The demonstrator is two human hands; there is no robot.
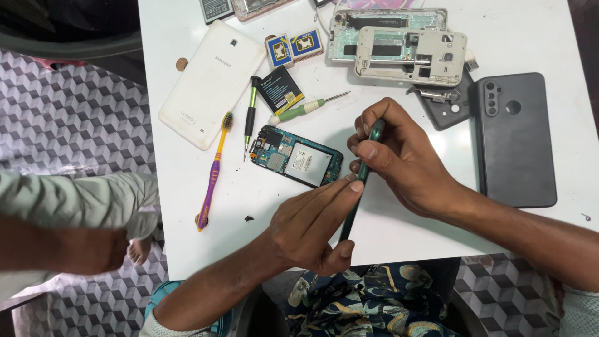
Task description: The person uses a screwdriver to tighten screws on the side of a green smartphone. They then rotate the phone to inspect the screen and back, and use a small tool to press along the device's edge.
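A thin dark green phone shell [354,200] is held edge-on between both hands, just above the white table [399,237]. My right hand [402,159] pinches its upper end with thumb and fingers. My left hand [312,228] supports its lower end, with the fingertips laid along the edge. Just left of the hands, an opened phone [296,159] lies flat with its circuit board exposed.
A purple and yellow toothbrush [212,175], two screwdrivers [251,115] [306,107], a black battery [281,89] and a white tablet back [209,81] lie to the left. Pale phone frames [409,56] and a dark grey back cover [515,137] are on the right. Another person's leg [68,209] is at the far left.
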